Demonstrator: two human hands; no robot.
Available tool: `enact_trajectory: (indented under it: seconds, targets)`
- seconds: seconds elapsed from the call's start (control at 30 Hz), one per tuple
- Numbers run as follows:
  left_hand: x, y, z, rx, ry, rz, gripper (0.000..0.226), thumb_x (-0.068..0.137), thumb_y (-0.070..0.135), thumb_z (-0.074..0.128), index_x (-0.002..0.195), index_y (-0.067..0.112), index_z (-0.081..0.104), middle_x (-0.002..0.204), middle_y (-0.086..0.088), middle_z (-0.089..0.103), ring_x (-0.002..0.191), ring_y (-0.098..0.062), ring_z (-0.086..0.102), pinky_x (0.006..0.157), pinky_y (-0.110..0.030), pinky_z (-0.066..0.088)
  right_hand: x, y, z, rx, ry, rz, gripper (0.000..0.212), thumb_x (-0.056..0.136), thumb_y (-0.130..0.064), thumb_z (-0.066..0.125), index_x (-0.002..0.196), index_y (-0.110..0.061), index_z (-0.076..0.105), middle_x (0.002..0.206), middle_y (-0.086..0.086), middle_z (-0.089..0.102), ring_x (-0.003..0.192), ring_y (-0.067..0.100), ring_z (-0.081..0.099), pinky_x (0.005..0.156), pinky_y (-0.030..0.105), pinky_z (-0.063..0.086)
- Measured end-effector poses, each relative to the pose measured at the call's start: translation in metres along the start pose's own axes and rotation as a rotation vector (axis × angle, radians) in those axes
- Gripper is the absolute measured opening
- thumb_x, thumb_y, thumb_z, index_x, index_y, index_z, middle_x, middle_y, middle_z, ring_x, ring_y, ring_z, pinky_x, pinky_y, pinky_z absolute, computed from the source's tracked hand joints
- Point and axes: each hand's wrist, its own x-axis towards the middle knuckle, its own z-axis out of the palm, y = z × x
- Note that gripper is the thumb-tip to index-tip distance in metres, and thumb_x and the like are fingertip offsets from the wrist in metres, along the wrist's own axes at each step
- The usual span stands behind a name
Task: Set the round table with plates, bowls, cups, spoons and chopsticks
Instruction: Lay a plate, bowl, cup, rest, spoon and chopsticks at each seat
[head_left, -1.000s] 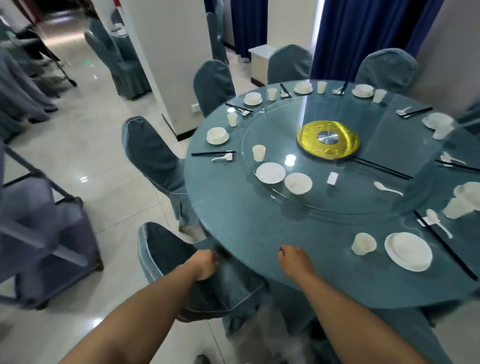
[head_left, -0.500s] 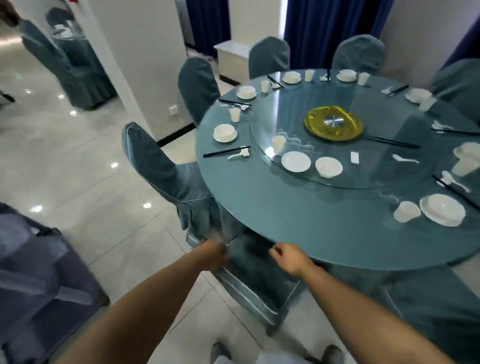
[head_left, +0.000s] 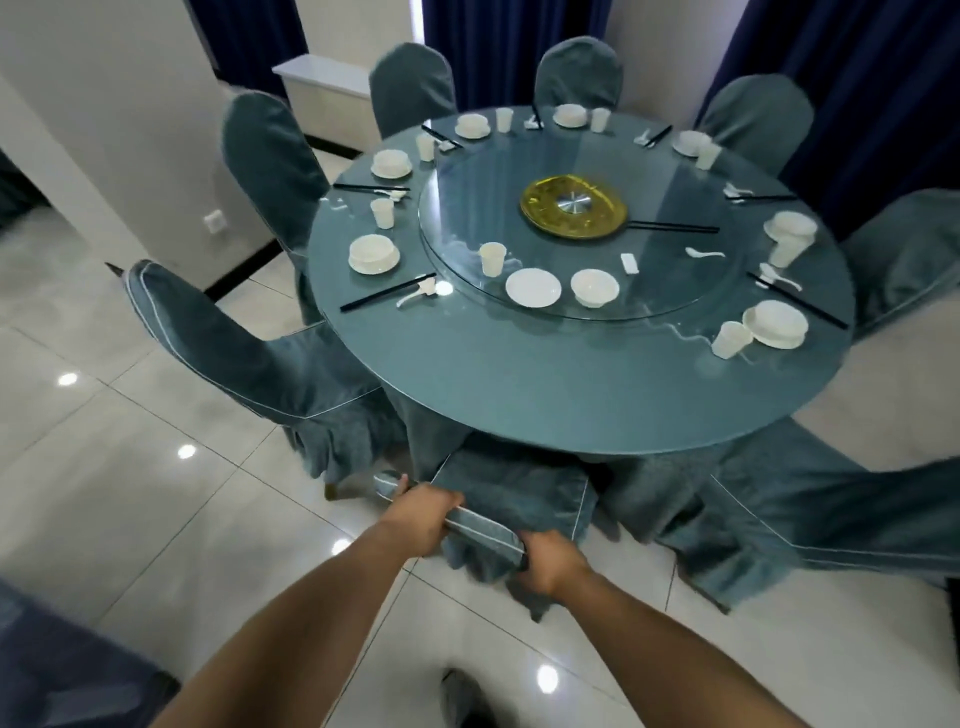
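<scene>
My left hand (head_left: 423, 514) and my right hand (head_left: 550, 564) both grip the top of the back of a teal-covered chair (head_left: 514, 499) at the near edge of the round table (head_left: 519, 384). On the glass turntable (head_left: 670, 280) stand a white cup (head_left: 492, 258), a plate (head_left: 533, 287), a bowl (head_left: 595, 287), a spoon (head_left: 704, 253) and black chopsticks (head_left: 675, 226). Several place settings of white plates, bowls, cups, spoons and chopsticks ring the table's rim, such as the bowl on a plate (head_left: 374, 253) at the left.
Teal-covered chairs surround the table, one close at the left (head_left: 234, 358) and one at the right (head_left: 831, 519). A gold disc (head_left: 574, 207) marks the turntable's centre. White wall (head_left: 104, 130) at the left, dark blue curtains (head_left: 857, 78) behind, glossy tiled floor below.
I have stepped back from the table. Both hands left the table's edge, dropped to the chair's back and closed on it, and the chair now stands farther out from under the table.
</scene>
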Motion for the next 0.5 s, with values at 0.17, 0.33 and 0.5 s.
enact_trajectory:
  seconds: [0.17,0.33,0.5]
  targets:
    - [-0.015,0.016,0.011,-0.001,-0.025,0.011,0.026,0.085,0.01,0.059,0.1,0.031,0.055,0.103,0.001,0.066,0.109,-0.024,0.059,0.116,-0.053,0.023,-0.018,0.009,0.009,-0.057,0.031,0.055,0.032,0.075,-0.034,0.063,0.107,-0.03,0.066,0.106,0.007,0.068,0.095,0.03,0.066,0.077,0.033,0.055]
    - [-0.044,0.053,0.038,-0.012,-0.087,0.106,0.021,0.085,0.022,0.059,0.103,0.031,0.054,0.106,0.001,0.066,0.108,-0.024,0.059,0.111,-0.051,0.027,-0.063,0.038,0.021,-0.146,0.017,0.052,0.038,0.071,-0.039,0.061,0.107,-0.028,0.066,0.107,0.003,0.068,0.098,0.026,0.063,0.083,0.031,0.052]
    - [-0.083,0.085,0.07,-0.011,-0.098,0.172,0.024,0.086,0.023,0.058,0.109,0.027,0.053,0.115,-0.002,0.063,0.112,-0.025,0.058,0.102,-0.043,0.039,-0.109,0.054,0.044,-0.253,-0.018,0.096,0.031,0.077,-0.028,0.063,0.108,-0.025,0.066,0.107,0.005,0.068,0.098,0.025,0.063,0.084,0.032,0.05]
